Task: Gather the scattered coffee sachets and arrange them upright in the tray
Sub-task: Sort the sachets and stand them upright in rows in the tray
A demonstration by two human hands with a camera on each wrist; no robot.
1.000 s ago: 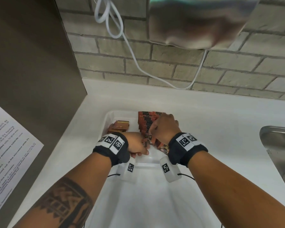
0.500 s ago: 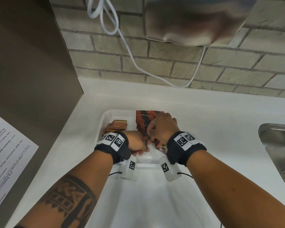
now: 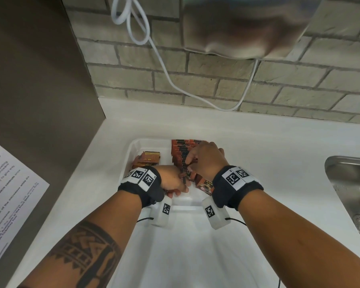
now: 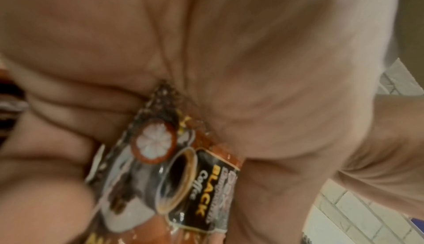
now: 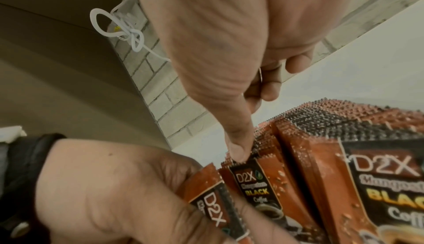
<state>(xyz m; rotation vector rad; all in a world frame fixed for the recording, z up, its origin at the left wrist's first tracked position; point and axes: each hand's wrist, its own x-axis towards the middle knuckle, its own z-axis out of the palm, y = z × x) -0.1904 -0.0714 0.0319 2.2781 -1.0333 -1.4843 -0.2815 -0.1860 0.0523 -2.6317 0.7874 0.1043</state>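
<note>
Left hand (image 3: 172, 180) grips orange-black foil coffee sachets (image 4: 174, 171); right hand (image 3: 206, 161) pinches the upright row (image 3: 181, 151) in the white plastic tray (image 3: 131, 150).

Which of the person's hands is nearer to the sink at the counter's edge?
Right. The right hand works at the upright sachet row in the tray, on the side toward the sink; the left hand lies farther away.
</note>
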